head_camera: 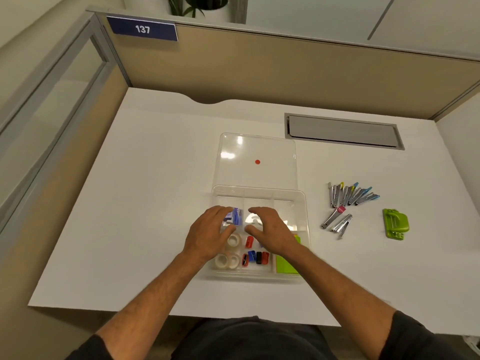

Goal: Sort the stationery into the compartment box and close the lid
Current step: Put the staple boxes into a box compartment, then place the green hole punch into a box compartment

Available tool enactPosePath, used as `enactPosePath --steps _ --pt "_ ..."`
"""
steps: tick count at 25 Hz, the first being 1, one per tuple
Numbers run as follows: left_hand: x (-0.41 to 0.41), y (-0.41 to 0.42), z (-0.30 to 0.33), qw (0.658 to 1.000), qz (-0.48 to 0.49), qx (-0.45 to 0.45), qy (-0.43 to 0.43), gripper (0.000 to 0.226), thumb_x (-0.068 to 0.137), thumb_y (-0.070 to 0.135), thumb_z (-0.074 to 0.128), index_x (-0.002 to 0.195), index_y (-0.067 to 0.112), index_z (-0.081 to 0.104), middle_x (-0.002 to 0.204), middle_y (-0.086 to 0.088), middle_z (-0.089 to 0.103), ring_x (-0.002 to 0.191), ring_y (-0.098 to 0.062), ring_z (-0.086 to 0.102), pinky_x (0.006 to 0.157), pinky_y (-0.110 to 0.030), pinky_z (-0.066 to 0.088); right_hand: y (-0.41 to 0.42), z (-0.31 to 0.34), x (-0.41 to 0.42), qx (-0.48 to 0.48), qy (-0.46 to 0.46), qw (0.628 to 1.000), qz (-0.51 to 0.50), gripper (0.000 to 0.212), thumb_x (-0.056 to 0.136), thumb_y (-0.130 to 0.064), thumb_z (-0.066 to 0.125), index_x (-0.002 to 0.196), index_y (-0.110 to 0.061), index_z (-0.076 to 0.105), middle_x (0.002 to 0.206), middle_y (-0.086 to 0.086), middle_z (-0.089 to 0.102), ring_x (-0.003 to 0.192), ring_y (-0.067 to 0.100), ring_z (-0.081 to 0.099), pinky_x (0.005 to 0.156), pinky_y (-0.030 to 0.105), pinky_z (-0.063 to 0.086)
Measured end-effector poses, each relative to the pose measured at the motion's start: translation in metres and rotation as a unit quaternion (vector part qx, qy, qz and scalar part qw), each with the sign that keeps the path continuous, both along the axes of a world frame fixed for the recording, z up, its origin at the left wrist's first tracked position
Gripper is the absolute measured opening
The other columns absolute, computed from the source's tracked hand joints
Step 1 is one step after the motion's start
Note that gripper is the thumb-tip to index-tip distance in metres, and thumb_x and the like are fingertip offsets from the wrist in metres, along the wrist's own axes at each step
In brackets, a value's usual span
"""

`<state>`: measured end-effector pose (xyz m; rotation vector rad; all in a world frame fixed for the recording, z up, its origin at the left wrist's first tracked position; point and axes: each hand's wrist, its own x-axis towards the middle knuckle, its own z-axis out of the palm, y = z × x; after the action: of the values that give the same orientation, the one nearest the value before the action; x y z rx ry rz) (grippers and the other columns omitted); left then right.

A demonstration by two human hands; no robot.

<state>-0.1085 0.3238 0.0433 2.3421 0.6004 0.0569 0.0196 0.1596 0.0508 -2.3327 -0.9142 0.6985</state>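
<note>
Hands hover together over the clear box [304, 203]: the left hand [207, 235] curls its fingers round a small blue and white packet [235, 216] in a far compartment, while the right hand [270, 232] is spread loose, holding nothing that I can see. Under the left wrist lie tape rolls [228, 259], between the wrists sharpeners [255, 257]. Right of the right hand lie staplers [350, 196] and a green hole punch [396, 224]; beyond the fingertips the open lid [257, 152] lies flat.
</note>
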Motion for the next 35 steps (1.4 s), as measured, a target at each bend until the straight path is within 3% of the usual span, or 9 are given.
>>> enactPosePath --steps 4,7,11,17,21,24,27,31,35 --pt "0.016 -0.039 0.001 0.997 -0.072 0.032 -0.014 0.052 0.093 0.045 0.061 0.141 0.033 0.046 0.148 0.009 0.046 0.142 -0.013 0.035 0.111 -0.032 0.035 -0.049 0.000 0.006 -0.004 0.000 1.000 -0.013 0.065 0.095 -0.045 0.058 0.150 -0.022 0.033 0.158 -0.004 0.031 0.151 0.019 0.005 0.118 0.037 0.020" --pt "0.033 -0.075 0.001 0.993 -0.106 0.045 -0.009 0.057 0.094 0.047 0.058 0.146 0.032 0.040 0.154 0.010 0.038 0.149 -0.010 0.019 0.119 -0.035 0.022 -0.091 -0.003 0.017 -0.022 -0.026 0.999 -0.011 0.074 0.096 -0.049 0.053 0.156 -0.022 0.020 0.164 0.001 0.016 0.152 0.021 -0.007 0.121 0.037 0.008" --pt "0.061 -0.131 0.006 0.991 -0.120 0.038 -0.034 0.062 0.094 0.050 0.057 0.149 0.029 0.037 0.156 0.008 0.035 0.150 -0.011 0.014 0.120 -0.034 0.015 -0.149 0.000 0.049 -0.036 -0.063 0.997 0.004 0.076 0.096 -0.054 0.048 0.157 -0.024 0.014 0.165 0.002 0.010 0.151 0.022 -0.013 0.121 0.038 0.002" --pt "0.119 -0.224 0.007 0.987 -0.152 0.049 -0.026 0.067 0.094 0.055 0.052 0.152 0.031 0.029 0.160 0.008 0.028 0.150 -0.011 0.014 0.118 -0.029 0.007 -0.235 -0.003 0.095 -0.068 -0.063 0.995 -0.024 0.079 0.096 -0.054 0.049 0.157 -0.022 0.010 0.165 0.001 0.004 0.151 0.023 -0.012 0.123 0.043 0.007" --pt "0.150 -0.265 0.003 0.984 -0.170 0.051 -0.012 0.070 0.093 0.052 0.056 0.152 0.030 0.028 0.159 0.006 0.029 0.149 -0.016 0.017 0.119 -0.033 0.014 -0.285 -0.008 0.129 -0.072 -0.071 0.992 -0.073 0.077 0.096 -0.050 0.053 0.156 -0.018 0.018 0.164 0.005 0.016 0.152 0.027 -0.002 0.122 0.043 0.009" --pt "0.165 -0.282 -0.003 0.979 -0.190 0.071 0.002 0.073 0.091 0.047 0.060 0.153 0.028 0.027 0.160 0.003 0.028 0.149 -0.018 0.017 0.118 -0.032 0.014 -0.316 -0.012 0.155 -0.051 -0.070 0.979 -0.182 0.065 0.094 -0.039 0.061 0.149 -0.013 0.037 0.154 0.008 0.038 0.145 0.029 0.025 0.116 0.040 0.026" --pt "0.166 -0.275 -0.012 0.979 -0.171 0.106 0.036 0.075 0.094 0.046 0.057 0.155 0.025 0.021 0.165 0.001 0.013 0.152 -0.019 0.002 0.121 -0.038 0.006 -0.337 -0.016 0.182 -0.025 -0.044 0.960 -0.275 0.050 0.090 -0.029 0.067 0.134 -0.010 0.053 0.133 0.012 0.054 0.128 0.033 0.042 0.099 0.040 0.043" --pt "0.152 -0.247 -0.030 0.970 -0.124 0.184 0.097 0.082 0.096 0.048 0.052 0.158 0.022 0.004 0.164 -0.003 -0.014 0.148 -0.020 -0.022 0.119 -0.041 -0.005 -0.348 -0.025 0.211 -0.036 -0.056 0.957 -0.284 0.042 0.090 -0.020 0.064 0.130 -0.008 0.056 0.127 0.016 0.056 0.122 0.038 0.045 0.098 0.040 0.039" --pt "0.138 -0.230 -0.047 0.964 -0.104 0.186 0.161 0.088 0.097 0.050 0.050 0.157 0.020 -0.008 0.160 -0.003 -0.028 0.146 -0.021 -0.027 0.119 -0.040 -0.006 -0.350 -0.035 0.225 -0.058 -0.027 0.944 -0.322 0.046 0.095 -0.023 0.060 0.135 -0.004 0.049 0.133 0.020 0.049 0.123 0.041 0.041 0.099 0.041 0.034"
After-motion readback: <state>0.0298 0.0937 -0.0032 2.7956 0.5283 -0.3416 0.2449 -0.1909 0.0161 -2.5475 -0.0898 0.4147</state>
